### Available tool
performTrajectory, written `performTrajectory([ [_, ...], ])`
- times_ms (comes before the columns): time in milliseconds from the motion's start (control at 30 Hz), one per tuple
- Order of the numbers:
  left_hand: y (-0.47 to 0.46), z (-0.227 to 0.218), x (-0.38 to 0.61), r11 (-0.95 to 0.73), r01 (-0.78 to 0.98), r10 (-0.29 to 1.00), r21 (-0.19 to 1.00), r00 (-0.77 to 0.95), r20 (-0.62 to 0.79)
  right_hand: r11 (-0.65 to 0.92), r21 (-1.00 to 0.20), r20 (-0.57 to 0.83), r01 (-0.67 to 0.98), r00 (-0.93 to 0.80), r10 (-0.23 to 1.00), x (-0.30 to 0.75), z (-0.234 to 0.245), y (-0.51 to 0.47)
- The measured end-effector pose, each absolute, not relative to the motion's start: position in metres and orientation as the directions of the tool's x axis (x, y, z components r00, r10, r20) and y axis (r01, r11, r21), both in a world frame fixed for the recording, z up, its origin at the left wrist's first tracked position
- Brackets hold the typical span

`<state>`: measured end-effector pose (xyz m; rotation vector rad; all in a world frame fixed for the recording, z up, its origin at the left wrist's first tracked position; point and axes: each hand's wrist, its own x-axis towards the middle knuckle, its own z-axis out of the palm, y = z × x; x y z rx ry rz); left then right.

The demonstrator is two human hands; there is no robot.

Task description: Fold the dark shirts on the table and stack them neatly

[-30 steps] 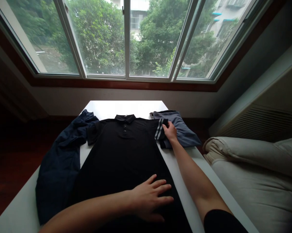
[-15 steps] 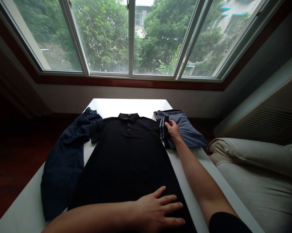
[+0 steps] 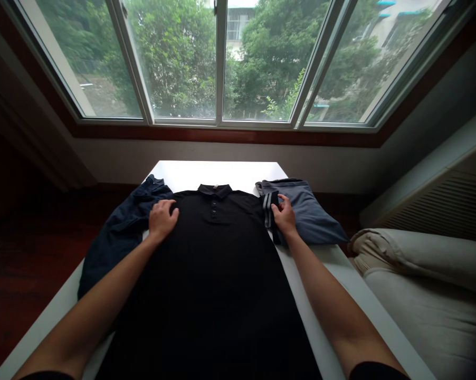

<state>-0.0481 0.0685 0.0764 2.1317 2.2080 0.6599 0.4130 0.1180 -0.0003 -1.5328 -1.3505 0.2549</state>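
A black polo shirt (image 3: 212, 274) lies spread flat, collar toward the window. My right hand (image 3: 284, 215) has thumb and fingers closed on the edge of its right-side sleeve, which shows two pale grey stripes (image 3: 267, 209). On the other side, my left hand (image 3: 162, 219) rests over the left-side sleeve and shoulder, thumb apart from the fingers; it covers most of that sleeve. Beside the left forearm are dark blue trousers (image 3: 117, 232), partly hidden by the arm. Grey-blue folded clothing (image 3: 307, 211) lies just beyond my right hand.
The white table (image 3: 222, 173) carries the clothes and narrows toward the window (image 3: 222, 124). A pale cushioned seat (image 3: 436, 295) stands close along the right side. Behind it is a slatted panel (image 3: 439, 195). Dark reddish floor (image 3: 20, 295) shows at left.
My left hand has moved from the shirt's lower right part up to the left-side sleeve. My right hand keeps its hold on the striped sleeve. The view has shifted slightly.
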Motion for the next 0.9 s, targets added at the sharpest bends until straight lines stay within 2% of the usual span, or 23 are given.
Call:
performTrajectory([
  [67,0.089,0.076,-0.090,0.165,0.949,0.940,0.269,-0.234,0.249,0.168,-0.779,0.448,0.605,0.349,0.823,0.413,-0.001,0.118],
  [167,0.102,0.067,-0.126,0.300,0.928,0.925,0.223,-0.340,0.171,0.170,-0.775,0.455,0.609,0.350,0.819,0.412,-0.001,0.118],
  [300,0.109,0.054,-0.132,0.276,0.945,0.942,0.176,-0.302,0.147,0.169,-0.771,0.456,0.613,0.348,0.819,0.411,0.000,0.117],
  [467,0.120,0.060,-0.121,0.222,0.957,0.942,0.186,-0.260,0.214,0.152,-0.776,0.435,0.612,0.345,0.832,0.410,0.003,0.115],
  [733,0.133,0.089,-0.138,0.431,0.855,0.855,0.288,-0.489,0.172,0.139,-0.774,0.427,0.618,0.347,0.835,0.408,0.006,0.113],
  [900,0.115,0.093,-0.138,0.446,0.847,0.857,0.290,-0.497,0.134,0.151,-0.745,0.455,0.650,0.330,0.827,0.407,0.008,0.111],
])
